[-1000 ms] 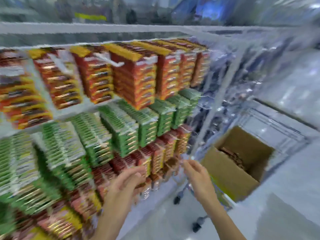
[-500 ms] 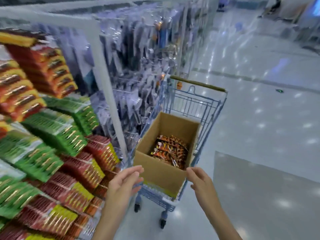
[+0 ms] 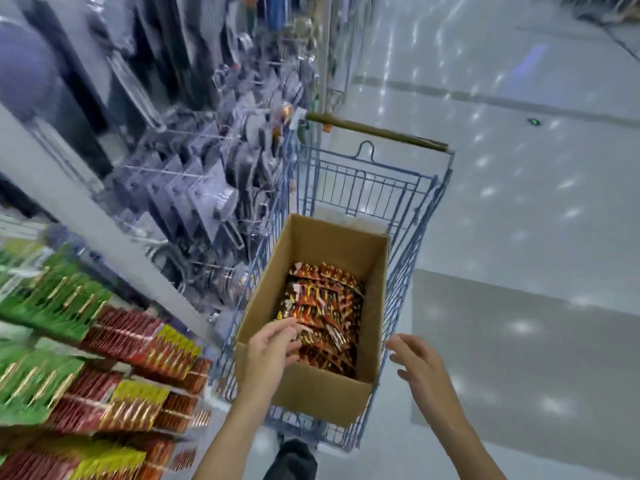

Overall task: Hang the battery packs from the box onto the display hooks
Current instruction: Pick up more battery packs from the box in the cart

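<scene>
An open cardboard box (image 3: 311, 393) sits in a blue wire shopping cart (image 3: 412, 209). Several red-and-orange battery packs (image 3: 329, 306) lie stacked inside it. My left hand (image 3: 272, 344) reaches over the box's near left rim, fingers spread just above the nearest packs, holding nothing. My right hand (image 3: 420, 358) hovers open beside the box's right wall, outside it. The display hooks (image 3: 114, 344) at the left carry rows of red, yellow and green battery packs.
A white shelf upright (image 3: 104, 223) divides the battery display from hanging kitchenware (image 3: 214, 188) behind the cart. The cart handle (image 3: 377, 131) is at the far end. Glossy floor (image 3: 519, 237) stretches to the right. A dark shoe (image 3: 294, 459) shows below the cart.
The view swung right and down from the battery display to the cart. Both hands moved forward to the box; my left hand now reaches over its rim above the packs.
</scene>
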The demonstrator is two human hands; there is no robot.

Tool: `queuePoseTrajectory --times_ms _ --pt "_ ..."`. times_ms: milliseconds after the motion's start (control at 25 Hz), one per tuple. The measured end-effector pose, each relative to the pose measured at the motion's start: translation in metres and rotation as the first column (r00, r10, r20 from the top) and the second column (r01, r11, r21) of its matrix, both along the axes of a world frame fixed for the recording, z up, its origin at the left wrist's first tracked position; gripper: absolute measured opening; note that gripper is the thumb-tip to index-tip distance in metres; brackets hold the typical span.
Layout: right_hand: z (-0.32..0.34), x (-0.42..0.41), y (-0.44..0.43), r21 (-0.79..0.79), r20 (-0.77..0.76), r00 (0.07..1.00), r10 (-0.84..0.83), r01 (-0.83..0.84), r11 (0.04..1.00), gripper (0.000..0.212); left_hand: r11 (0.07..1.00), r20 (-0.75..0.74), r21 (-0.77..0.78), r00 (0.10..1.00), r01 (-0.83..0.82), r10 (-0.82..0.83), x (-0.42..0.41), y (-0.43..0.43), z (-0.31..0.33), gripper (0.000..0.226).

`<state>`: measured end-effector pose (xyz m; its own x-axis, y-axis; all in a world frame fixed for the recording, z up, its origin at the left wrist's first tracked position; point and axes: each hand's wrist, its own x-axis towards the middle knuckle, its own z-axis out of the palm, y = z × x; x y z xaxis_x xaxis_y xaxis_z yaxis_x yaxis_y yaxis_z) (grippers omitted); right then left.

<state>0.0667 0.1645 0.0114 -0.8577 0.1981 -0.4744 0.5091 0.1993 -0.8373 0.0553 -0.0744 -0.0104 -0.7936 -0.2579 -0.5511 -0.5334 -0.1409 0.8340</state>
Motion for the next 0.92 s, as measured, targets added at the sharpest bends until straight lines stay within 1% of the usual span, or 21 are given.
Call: queuePoseTrajectory --times_ms 80,120,240,280,320,400,480,520,600,680,760,840,880,920 --pt "0.001 -0.018 -0.005 0.012 0.035 0.999 -0.027 0.027 1.000 0.031 0.999 0.100 0.019 0.994 0.032 -0.034 -0.039 0.007 -0.034 0.016" --pt "-0.001 -0.027 -0.006 0.011 0.058 0.997 -0.046 0.046 0.999 0.031 0.998 0.156 0.031 0.986 0.049 -0.053 -0.057 0.012 -0.050 0.015" --pt "-0.011 -0.044 -0.010 0.002 0.146 0.986 -0.076 0.076 0.997 0.020 0.995 0.338 0.081 0.938 0.051 -0.076 -0.099 0.033 -0.100 0.006" --pt "-0.014 -0.048 -0.012 -0.008 0.178 0.981 -0.074 0.076 0.997 0.019 0.995 0.397 0.089 0.915 0.039 -0.071 -0.111 0.039 -0.116 0.010" --pt "-0.018 -0.054 -0.013 -0.015 0.214 0.973 -0.085 0.091 0.996 0.019 0.996 0.440 0.082 0.897 0.019 -0.053 -0.122 0.045 -0.135 0.013" --pt "-0.026 -0.063 -0.014 -0.048 0.275 0.956 -0.107 0.125 0.991 0.016 0.999 0.509 0.049 0.861 -0.014 -0.013 -0.141 0.059 -0.167 0.006" --pt "-0.030 -0.073 -0.016 -0.085 0.335 0.936 -0.110 0.146 0.986 0.012 1.000 0.574 0.012 0.819 -0.022 0.011 -0.157 0.074 -0.197 0.037" --pt "-0.034 -0.078 -0.015 -0.091 0.363 0.926 -0.099 0.141 0.986 0.010 1.000 0.596 -0.021 0.802 -0.018 0.027 -0.165 0.082 -0.206 0.047" --pt "-0.040 -0.088 -0.013 -0.105 0.399 0.913 -0.080 0.133 0.986 0.008 0.995 0.619 -0.098 0.784 0.020 0.045 -0.178 0.098 -0.222 0.063" --pt "-0.046 -0.098 -0.011 -0.104 0.412 0.908 -0.072 0.126 0.987 0.007 0.979 0.623 -0.191 0.779 0.066 0.069 -0.188 0.112 -0.232 0.072" --pt "-0.050 -0.110 -0.007 -0.103 0.410 0.910 -0.062 0.114 0.988 0.007 0.966 0.620 -0.252 0.777 0.063 0.111 -0.194 0.120 -0.239 0.066" --pt "-0.050 -0.121 -0.003 -0.124 0.417 0.907 -0.061 0.123 0.985 0.008 0.950 0.572 -0.311 0.794 -0.019 0.203 -0.194 0.125 -0.239 0.045" --pt "-0.049 -0.125 -0.001 -0.129 0.414 0.908 -0.058 0.121 0.984 0.008 0.942 0.531 -0.330 0.812 -0.066 0.243 -0.192 0.125 -0.236 0.033" --pt "-0.047 -0.130 0.000 -0.133 0.407 0.912 -0.047 0.110 0.985 0.009 0.936 0.485 -0.333 0.830 -0.117 0.276 -0.189 0.123 -0.233 0.025"
